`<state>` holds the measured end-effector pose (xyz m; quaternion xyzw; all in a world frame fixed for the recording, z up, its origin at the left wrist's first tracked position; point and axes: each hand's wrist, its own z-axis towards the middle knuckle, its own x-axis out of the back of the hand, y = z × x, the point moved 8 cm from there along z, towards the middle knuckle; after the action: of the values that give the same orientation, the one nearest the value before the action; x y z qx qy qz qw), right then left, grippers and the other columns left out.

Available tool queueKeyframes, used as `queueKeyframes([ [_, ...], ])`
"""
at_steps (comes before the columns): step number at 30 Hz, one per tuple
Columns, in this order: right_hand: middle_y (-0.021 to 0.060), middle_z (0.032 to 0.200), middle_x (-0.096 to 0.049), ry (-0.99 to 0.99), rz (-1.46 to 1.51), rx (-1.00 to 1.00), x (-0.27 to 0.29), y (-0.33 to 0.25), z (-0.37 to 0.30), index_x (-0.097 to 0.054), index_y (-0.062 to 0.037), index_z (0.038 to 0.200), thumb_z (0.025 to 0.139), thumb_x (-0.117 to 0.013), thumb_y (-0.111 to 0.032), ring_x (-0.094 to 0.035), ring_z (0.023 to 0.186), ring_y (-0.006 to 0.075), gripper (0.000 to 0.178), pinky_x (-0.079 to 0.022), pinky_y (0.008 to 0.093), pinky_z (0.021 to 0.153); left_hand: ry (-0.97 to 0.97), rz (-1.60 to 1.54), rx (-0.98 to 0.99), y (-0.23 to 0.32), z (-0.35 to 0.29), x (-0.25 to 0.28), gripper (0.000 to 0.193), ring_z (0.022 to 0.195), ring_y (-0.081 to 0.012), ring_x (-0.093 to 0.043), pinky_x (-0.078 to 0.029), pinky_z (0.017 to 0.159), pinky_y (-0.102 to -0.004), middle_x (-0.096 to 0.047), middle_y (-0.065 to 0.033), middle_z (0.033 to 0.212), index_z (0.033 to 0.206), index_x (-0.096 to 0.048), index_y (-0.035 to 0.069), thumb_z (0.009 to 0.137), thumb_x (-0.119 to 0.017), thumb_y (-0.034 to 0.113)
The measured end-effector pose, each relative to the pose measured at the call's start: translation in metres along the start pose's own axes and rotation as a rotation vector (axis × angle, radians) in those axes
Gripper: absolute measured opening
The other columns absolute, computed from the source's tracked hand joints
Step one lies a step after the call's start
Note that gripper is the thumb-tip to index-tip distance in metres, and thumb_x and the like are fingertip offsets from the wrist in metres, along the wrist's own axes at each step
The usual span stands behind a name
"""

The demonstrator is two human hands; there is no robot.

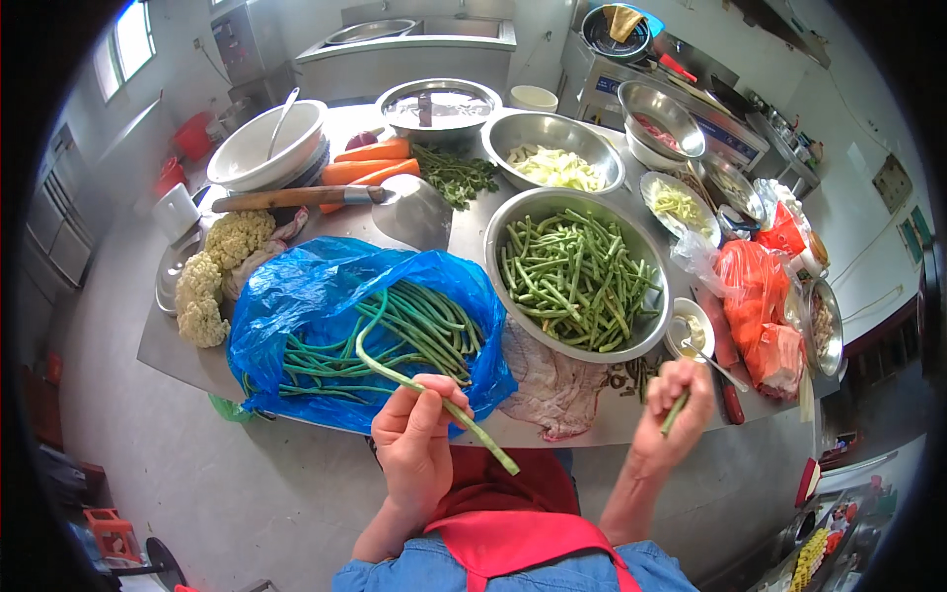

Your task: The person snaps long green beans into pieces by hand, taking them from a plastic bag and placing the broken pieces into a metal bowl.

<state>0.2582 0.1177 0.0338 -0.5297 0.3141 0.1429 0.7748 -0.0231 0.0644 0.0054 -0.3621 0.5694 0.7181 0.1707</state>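
My left hand (pixel 412 444) pinches a long green bean (pixel 490 449) in front of the blue plastic bag (pixel 296 271). One end of the bean curves back over the bag's opening, and the other points toward me. More whole long beans (pixel 429 321) lie inside the bag. Closed around a short piece of bean (pixel 675 412), my right hand (pixel 679 395) is raised at the table's near edge. Between and beyond my hands stands a large steel bowl (pixel 641 345) heaped with short bean pieces (pixel 572 281).
A cleaver (pixel 296 197) lies beyond the bag, by carrots (pixel 365 170) and cauliflower (pixel 200 301). Pale raw meat or skin (pixel 552 380) lies at the near edge. A red-handled knife (pixel 731 403), small white bowl (pixel 691 318) and red bag (pixel 750 306) are on the right.
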Motion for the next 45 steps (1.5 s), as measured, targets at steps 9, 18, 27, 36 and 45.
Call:
queueKeyframes([
  [9, -0.0037, 0.065, -0.047, -0.506, -0.218, -0.838, -0.057, 0.087, -0.068, -0.061, -0.0004, 0.100, 0.097, -0.051, -0.021, -0.039, 0.051, 0.0028, 0.024, -0.029, 0.0183, 0.043, -0.165, -0.109, 0.301, -0.042, 0.002, -0.015, 0.019, 0.091, -0.0122, -0.057, -0.043, 0.080, -0.0245, -0.062, -0.0067, 0.104, 0.104, -0.065, -0.002, 0.096, -0.054, 0.011],
  [18, -0.0057, 0.066, -0.048, -0.588, -0.082, -0.945, -0.070, 0.108, -0.088, -0.060, -0.0041, 0.091, 0.093, -0.054, -0.019, -0.038, 0.054, 0.0014, 0.016, -0.029, 0.0173, 0.050, -0.062, 0.079, 0.308, -0.043, -0.001, -0.002, 0.023, 0.089, -0.0084, -0.055, -0.043, 0.081, -0.0230, -0.064, -0.0039, 0.104, 0.111, -0.066, -0.002, 0.095, -0.056, 0.011],
  [27, -0.0016, 0.067, -0.048, -0.336, -0.248, -0.541, -0.048, 0.102, -0.056, -0.056, -0.0013, 0.081, 0.090, -0.048, -0.009, -0.036, 0.052, 0.0029, 0.015, -0.029, 0.0199, 0.045, -0.152, 0.168, 0.052, -0.026, -0.013, -0.009, 0.021, 0.083, -0.0161, -0.057, -0.044, 0.078, -0.0279, -0.063, -0.0104, 0.091, 0.090, -0.065, -0.006, 0.095, -0.055, 0.011],
  [36, -0.0006, 0.070, -0.050, -0.487, -0.181, -0.634, -0.073, 0.099, -0.068, -0.054, -0.0046, 0.088, 0.097, -0.043, -0.015, -0.040, 0.055, 0.0036, 0.018, -0.032, 0.0192, 0.045, -0.186, -0.043, 0.185, -0.029, -0.011, -0.014, 0.028, 0.106, -0.0208, -0.057, -0.044, 0.093, -0.0334, -0.057, -0.0114, 0.116, 0.101, -0.067, -0.007, 0.097, -0.050, 0.014],
  [45, -0.0002, 0.065, -0.046, -0.641, -0.046, -1.022, -0.079, 0.122, -0.096, -0.056, 0.0018, 0.092, 0.095, -0.050, -0.018, -0.035, 0.050, 0.0040, 0.021, -0.025, 0.0190, 0.044, -0.148, 0.057, 0.310, -0.045, -0.008, -0.001, 0.027, 0.121, -0.0199, -0.050, -0.039, 0.101, -0.0315, -0.051, -0.0119, 0.134, 0.114, -0.065, -0.005, 0.094, -0.052, 0.008],
])
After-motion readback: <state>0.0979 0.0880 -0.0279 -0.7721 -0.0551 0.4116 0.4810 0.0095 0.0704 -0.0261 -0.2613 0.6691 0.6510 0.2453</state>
